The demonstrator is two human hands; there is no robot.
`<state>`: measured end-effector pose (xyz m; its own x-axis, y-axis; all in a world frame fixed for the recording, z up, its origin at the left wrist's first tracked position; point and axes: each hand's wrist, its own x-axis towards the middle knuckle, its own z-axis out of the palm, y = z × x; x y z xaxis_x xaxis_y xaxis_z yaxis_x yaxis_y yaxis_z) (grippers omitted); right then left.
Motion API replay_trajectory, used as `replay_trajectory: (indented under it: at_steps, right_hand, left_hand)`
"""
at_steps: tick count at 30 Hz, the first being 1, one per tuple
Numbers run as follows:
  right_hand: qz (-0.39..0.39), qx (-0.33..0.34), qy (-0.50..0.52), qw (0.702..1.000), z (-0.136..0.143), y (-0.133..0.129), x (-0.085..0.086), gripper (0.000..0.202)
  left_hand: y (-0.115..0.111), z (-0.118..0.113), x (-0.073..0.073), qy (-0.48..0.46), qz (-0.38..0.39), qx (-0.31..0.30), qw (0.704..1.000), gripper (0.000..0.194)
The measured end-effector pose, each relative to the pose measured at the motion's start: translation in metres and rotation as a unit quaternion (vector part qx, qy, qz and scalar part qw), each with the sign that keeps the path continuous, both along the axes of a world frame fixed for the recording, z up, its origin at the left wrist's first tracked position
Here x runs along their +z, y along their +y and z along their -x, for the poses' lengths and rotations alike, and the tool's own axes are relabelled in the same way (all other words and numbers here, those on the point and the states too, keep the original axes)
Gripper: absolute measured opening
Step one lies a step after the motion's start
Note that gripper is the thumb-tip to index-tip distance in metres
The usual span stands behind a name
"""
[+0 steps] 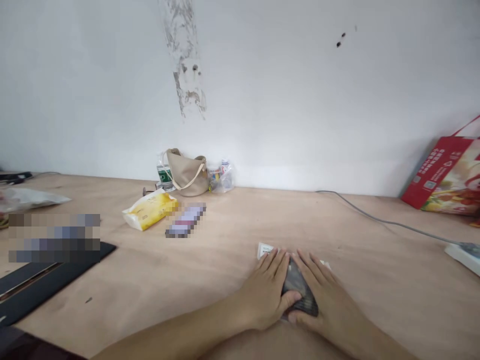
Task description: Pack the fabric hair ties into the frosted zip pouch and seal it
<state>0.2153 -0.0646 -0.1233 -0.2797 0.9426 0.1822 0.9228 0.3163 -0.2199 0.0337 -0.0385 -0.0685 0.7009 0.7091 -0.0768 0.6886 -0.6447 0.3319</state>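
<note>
red bag (446, 175) print blurred (unreadable), no legible text

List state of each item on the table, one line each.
left hand: flat, pressing on dark packet
right hand: flat, pressing on dark packet
dark packet: lying flat between both hands
beige bag: upright against wall
yellow pack: lying flat
red box: leaning on wall

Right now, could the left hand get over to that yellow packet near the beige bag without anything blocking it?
Probably yes. The left hand rests flat on a dark pouch, and only bare wooden table lies between it and the yellow packet. It looks a long stretch, though.
</note>
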Motion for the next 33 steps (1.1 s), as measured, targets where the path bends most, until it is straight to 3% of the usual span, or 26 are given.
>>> replay_trajectory:
  at_steps: [5,15,19,22,24,26,29,33]
  right_hand:
    - [0.020,-0.012,0.019,1.000,-0.015,0.004,-0.005,0.105]
    - [0.001,-0.001,0.057,0.998,-0.028,-0.007,-0.009,0.090]
    - [0.020,-0.022,0.150,0.988,-0.045,-0.017,-0.010,0.082]
    - [0.040,-0.099,0.286,0.952,-0.061,-0.028,-0.008,0.064]
    - [0.081,-0.136,0.356,0.921,-0.069,-0.037,-0.005,0.052]
    - [0.125,-0.130,0.397,0.900,-0.073,-0.044,-0.002,0.046]
    - [0.148,-0.089,0.437,0.883,-0.069,-0.048,0.001,0.039]
    - [0.144,-0.057,0.461,0.874,-0.056,-0.047,0.003,0.034]
  left_hand:
    - [-0.001,0.001,0.002,0.016,0.009,0.004,1.000,0.074]
    - [0.001,0.015,-0.001,0.023,0.018,0.015,0.999,0.094]
    - [0.003,0.031,-0.008,0.017,0.009,0.014,1.000,0.095]
    - [0.001,0.043,-0.014,-0.052,-0.096,0.005,0.994,0.078]
    - [-0.005,0.045,-0.016,-0.133,-0.213,-0.040,0.967,0.060]
    - [-0.014,0.038,-0.015,-0.210,-0.313,-0.110,0.919,0.038]
    - [-0.027,0.011,-0.014,-0.256,-0.385,-0.190,0.866,0.010]
    - [-0.032,-0.036,-0.021,-0.264,-0.444,-0.210,0.830,0.010]
